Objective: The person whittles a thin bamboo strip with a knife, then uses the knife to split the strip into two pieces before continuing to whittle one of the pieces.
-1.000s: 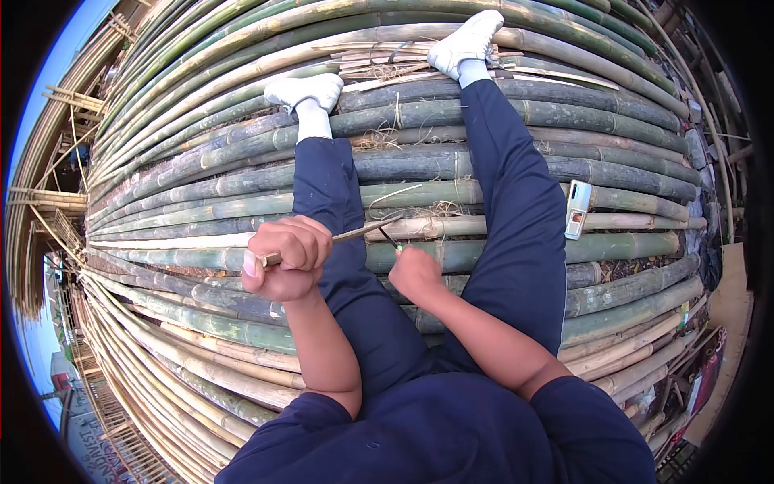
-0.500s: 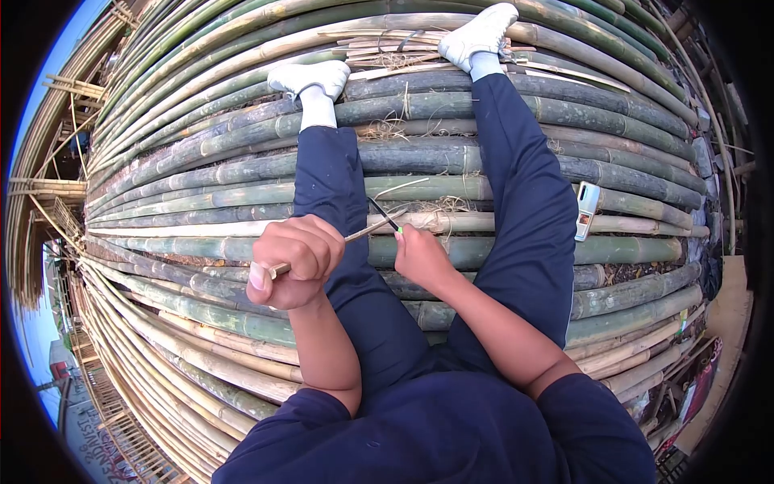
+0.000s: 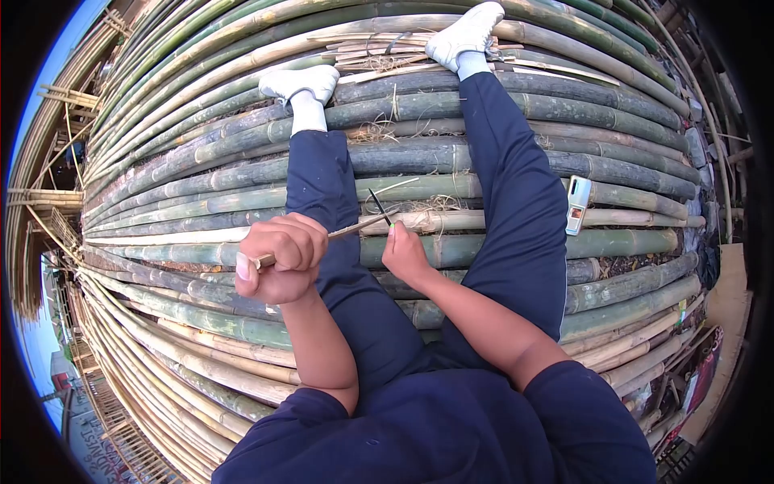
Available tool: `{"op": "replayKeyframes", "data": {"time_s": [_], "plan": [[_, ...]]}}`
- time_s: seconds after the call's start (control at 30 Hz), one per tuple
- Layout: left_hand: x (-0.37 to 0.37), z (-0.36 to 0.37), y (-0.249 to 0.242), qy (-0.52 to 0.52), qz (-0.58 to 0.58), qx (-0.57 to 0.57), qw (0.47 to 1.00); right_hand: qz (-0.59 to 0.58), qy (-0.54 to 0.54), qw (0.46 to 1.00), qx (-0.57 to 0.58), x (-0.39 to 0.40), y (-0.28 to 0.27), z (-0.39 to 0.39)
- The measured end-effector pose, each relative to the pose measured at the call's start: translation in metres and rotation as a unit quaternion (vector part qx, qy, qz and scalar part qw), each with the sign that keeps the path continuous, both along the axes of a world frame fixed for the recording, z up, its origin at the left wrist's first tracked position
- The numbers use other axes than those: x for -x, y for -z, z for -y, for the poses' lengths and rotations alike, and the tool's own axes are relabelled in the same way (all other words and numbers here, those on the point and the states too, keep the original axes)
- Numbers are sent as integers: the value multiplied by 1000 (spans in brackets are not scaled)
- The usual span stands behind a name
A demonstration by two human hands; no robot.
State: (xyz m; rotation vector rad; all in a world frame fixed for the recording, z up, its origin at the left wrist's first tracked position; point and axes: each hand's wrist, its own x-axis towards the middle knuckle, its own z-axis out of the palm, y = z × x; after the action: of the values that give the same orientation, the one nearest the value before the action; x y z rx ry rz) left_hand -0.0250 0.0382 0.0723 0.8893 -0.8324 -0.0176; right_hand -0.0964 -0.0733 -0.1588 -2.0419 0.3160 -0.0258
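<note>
My left hand is closed in a fist around a thin bamboo strip, whose cut end pokes out beside the thumb. The strip slants up to the right, across the gap between my hands. Lower on the right, my right hand grips a small knife with a narrow dark blade; its handle is mostly hidden in the fingers. Blade and strip cross in this view, near the strip's far end. Beneath them, pale shavings lie on the bamboo poles between my legs.
Long bamboo poles form the surface under my outstretched legs. A phone lies beside my right thigh. Split bamboo strips are piled between my white shoes. Bamboo structures stand at the left, and a brown board lies at the right.
The knife blade has tilted more upright against the strip. Both hands appear slightly farther left, and the whole view has shifted a little as well.
</note>
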Motion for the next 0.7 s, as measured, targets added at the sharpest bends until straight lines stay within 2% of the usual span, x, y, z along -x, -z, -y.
{"op": "replayKeyframes", "data": {"time_s": [0.03, 0.1, 0.2, 0.23, 0.3, 0.33, 0.43, 0.5, 0.6, 0.67, 0.7], "plan": [[-1, -2, 1, 1, 2, 1, 1000, 2, 1, 1000, 1, -3, 17, 6], [-2, -5, 0, -7, -18, 1, 1000, -99, -34, 991, 84, -5, 45, 18], [0, 1, 0, -4, 14, -6, 1000, -121, 20, 990, 67, 2, 58, 11], [-1, 0, 0, -2, 16, -6, 1000, -119, 22, 990, 67, 3, 38, 5], [2, -4, 0, -16, -3, 7, 1000, 14, 55, 998, -14, 6, 1, -17], [2, -6, 2, -19, -6, 6, 1000, 49, 80, 995, -14, 8, 8, -27], [-2, -15, 3, -28, -9, 11, 999, 55, 43, 996, -56, 0, 17, -14], [-8, -27, 7, -73, -52, 31, 995, 42, 23, 998, -51, -8, 18, -7], [-13, -34, 9, -83, -55, 37, 994, 23, -15, 1000, 6, -12, 13, -1], [-10, -29, 7, -80, -55, 39, 994, -99, -45, 990, 92, -12, 5, 1], [-5, -21, 6, -60, -41, 17, 997, -97, -44, 990, 93, -9, 19, 7]]}}
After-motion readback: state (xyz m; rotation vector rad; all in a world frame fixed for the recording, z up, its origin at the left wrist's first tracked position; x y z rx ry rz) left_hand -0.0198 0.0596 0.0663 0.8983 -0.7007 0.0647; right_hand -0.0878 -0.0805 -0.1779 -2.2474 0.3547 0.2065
